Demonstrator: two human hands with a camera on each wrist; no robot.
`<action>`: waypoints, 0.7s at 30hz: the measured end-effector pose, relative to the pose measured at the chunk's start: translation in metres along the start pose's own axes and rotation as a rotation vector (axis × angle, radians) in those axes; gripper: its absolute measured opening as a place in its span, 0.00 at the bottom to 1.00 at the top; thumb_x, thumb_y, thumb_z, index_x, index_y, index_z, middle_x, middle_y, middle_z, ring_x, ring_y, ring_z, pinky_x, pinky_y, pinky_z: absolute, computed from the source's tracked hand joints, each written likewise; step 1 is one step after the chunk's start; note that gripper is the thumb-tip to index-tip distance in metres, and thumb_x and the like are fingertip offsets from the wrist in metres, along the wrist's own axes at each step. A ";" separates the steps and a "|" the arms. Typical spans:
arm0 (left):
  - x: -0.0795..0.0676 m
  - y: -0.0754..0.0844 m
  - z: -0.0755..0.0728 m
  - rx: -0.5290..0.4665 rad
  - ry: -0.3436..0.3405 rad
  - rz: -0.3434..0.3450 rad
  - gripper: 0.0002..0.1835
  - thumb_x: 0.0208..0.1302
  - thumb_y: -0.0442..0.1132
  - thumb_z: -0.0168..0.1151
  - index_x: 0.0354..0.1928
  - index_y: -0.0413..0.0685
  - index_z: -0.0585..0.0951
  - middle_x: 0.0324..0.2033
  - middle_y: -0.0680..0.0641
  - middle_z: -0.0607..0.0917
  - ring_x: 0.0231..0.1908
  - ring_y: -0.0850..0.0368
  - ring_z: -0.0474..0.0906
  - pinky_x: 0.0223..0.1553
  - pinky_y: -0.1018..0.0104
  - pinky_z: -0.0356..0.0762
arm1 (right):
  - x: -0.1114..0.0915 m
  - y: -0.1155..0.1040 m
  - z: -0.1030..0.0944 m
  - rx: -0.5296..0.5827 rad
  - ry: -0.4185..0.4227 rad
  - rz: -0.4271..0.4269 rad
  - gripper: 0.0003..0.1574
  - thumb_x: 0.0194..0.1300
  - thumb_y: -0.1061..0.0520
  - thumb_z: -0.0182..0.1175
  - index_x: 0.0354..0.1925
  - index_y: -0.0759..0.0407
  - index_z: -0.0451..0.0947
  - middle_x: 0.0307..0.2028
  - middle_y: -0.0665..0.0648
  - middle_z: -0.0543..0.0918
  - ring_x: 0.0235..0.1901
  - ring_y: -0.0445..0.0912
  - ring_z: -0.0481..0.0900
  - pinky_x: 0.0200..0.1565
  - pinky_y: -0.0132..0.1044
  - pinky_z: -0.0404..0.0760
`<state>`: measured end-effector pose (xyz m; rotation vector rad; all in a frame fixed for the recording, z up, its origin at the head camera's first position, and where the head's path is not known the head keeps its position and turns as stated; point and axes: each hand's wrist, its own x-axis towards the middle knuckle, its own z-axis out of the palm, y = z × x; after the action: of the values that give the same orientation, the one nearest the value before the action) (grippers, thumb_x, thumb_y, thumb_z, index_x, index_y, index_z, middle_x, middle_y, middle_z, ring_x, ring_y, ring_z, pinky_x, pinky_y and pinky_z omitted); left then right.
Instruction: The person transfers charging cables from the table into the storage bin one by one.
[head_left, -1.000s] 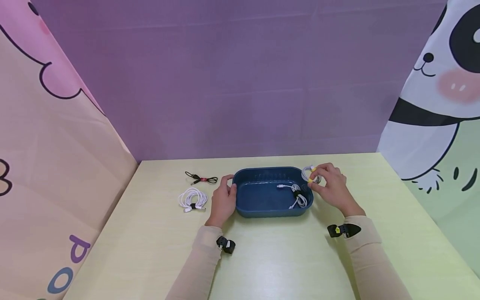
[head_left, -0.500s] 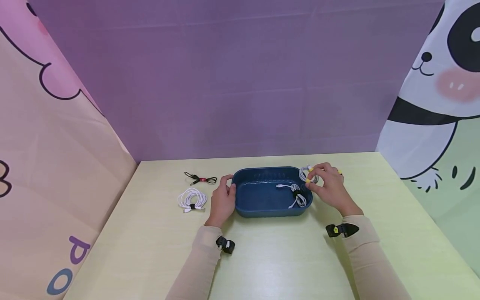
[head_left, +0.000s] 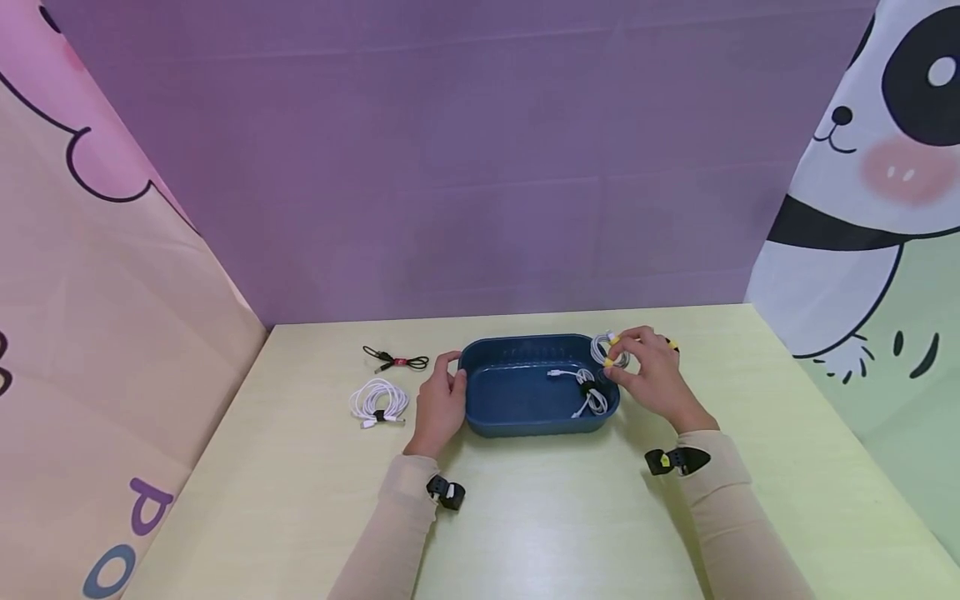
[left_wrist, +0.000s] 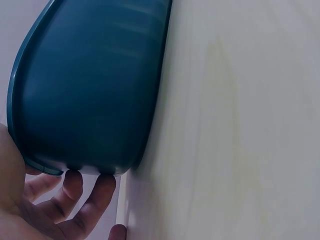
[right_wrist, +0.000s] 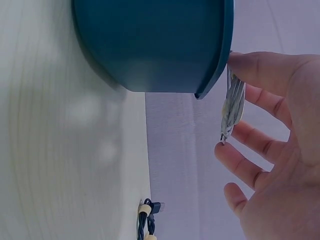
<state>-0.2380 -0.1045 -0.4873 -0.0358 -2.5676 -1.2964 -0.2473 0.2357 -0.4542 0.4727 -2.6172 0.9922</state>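
A blue plastic box (head_left: 525, 428) with rounded corners sits on the table, and a bundled white charging cable (head_left: 595, 398) with a black tie lies inside at its right end. My left hand (head_left: 439, 410) grips the box's left end, fingertips against the outer wall in the left wrist view. At the opposite end, my right hand (head_left: 651, 377) pinches a coiled grey-white cable (head_left: 603, 351) bound with yellow ties, held at the right rim. In the right wrist view this coil (right_wrist: 233, 105) hangs edge-on between thumb and fingers, beside the rim.
Left of the box lie a black cable (head_left: 397, 361) with a red tie and a coiled white cable (head_left: 379, 402) with a black tie. Behind my right hand, another black cable (right_wrist: 145, 220) with pale yellow ties is partly hidden. A purple cloth (head_left: 480, 167) hangs behind the table.
The right hand has shifted slightly left with the coiled cable, closer over the box's rim. My left hand keeps its hold on the box. The whole head view has drifted a little.
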 end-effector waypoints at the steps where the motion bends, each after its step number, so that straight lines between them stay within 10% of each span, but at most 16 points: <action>1: 0.000 0.000 0.000 0.000 0.003 0.002 0.20 0.79 0.42 0.52 0.69 0.52 0.72 0.26 0.48 0.78 0.23 0.55 0.71 0.28 0.64 0.67 | 0.000 0.000 0.000 0.001 0.002 -0.003 0.07 0.64 0.61 0.70 0.38 0.56 0.80 0.57 0.67 0.74 0.61 0.67 0.67 0.61 0.71 0.52; 21: 0.001 -0.002 0.000 -0.006 -0.001 0.000 0.20 0.78 0.41 0.52 0.68 0.53 0.72 0.27 0.48 0.77 0.23 0.56 0.71 0.27 0.64 0.68 | 0.001 -0.004 0.001 -0.012 0.003 -0.016 0.07 0.64 0.60 0.70 0.37 0.56 0.80 0.56 0.67 0.75 0.62 0.68 0.68 0.64 0.74 0.50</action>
<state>-0.2397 -0.1054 -0.4884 -0.0371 -2.5644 -1.3042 -0.2465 0.2318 -0.4520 0.4881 -2.6109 0.9711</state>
